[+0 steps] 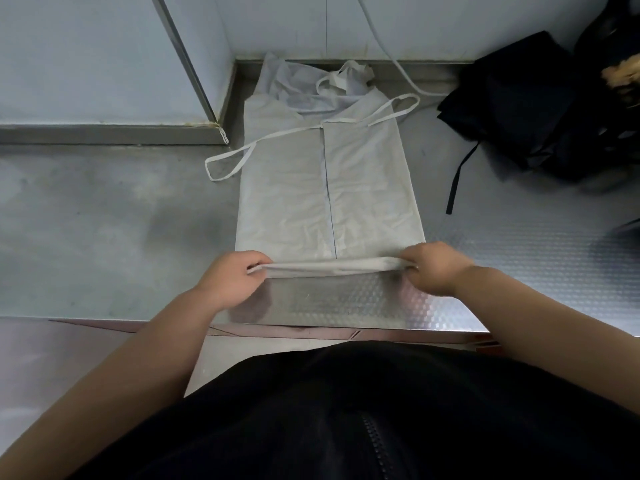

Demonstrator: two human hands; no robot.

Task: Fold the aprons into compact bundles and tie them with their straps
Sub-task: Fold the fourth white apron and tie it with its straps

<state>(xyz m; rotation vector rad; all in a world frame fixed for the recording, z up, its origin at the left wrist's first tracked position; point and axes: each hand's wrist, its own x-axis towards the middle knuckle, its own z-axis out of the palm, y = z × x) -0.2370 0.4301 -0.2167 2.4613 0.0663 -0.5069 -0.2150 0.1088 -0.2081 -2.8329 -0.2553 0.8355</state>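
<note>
A white apron (329, 188) lies flat on the steel counter (104, 220), its two sides folded in so they meet along a centre line. Its near hem is turned up into a narrow fold. My left hand (230, 277) pinches the left end of that fold and my right hand (433, 270) grips the right end. One white waist strap (228, 161) loops out to the left, the other (398, 110) to the right. The neck loop (341, 79) sits bunched at the far end against the wall.
A heap of black aprons (526, 109) lies at the back right, one black strap (457, 181) trailing toward me. A white cable (398, 60) runs down the wall. A wall corner (194, 74) juts in at the back left. The counter's front edge (311, 325) is just before my body.
</note>
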